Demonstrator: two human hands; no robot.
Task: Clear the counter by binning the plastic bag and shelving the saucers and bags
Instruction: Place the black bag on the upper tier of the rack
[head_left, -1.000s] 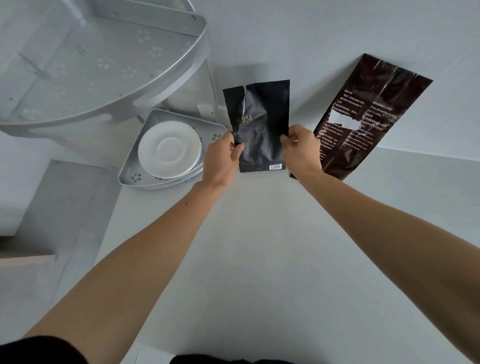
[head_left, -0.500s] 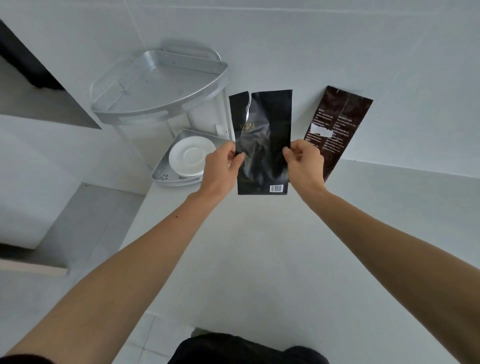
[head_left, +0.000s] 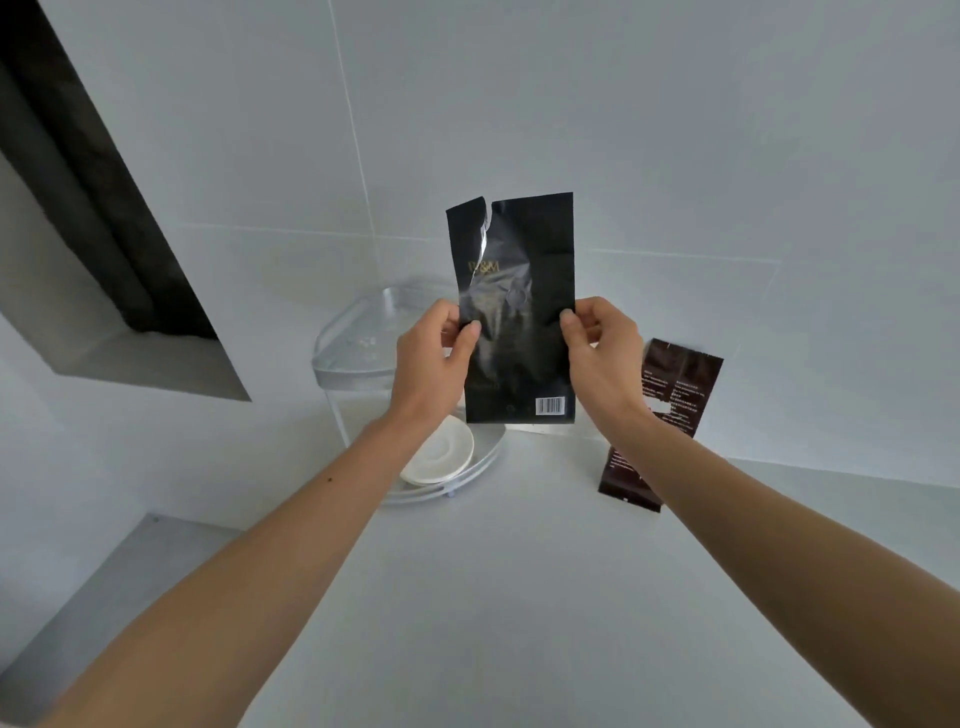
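A flat black bag (head_left: 519, 312) with a torn top corner and a barcode is upright in the air, above the counter. My left hand (head_left: 434, 358) pinches its left edge and my right hand (head_left: 602, 353) pinches its right edge. Behind it stands a two-tier metal corner shelf (head_left: 353, 358) against the wall. White saucers (head_left: 441, 457) lie on the shelf's lower tier, partly hidden by my left wrist. A dark brown bag (head_left: 670, 384) with white print leans against the wall to the right, partly behind my right forearm.
The white counter (head_left: 493, 597) ends at a left edge (head_left: 291, 613), with grey floor (head_left: 104, 571) below. A tiled white wall (head_left: 675, 156) rises behind. A dark recess (head_left: 88, 197) opens in the wall at upper left.
Both hands have lifted the black bag higher, now level with the shelf's top tier. The view has tilted up and back, showing more wall and the recess.
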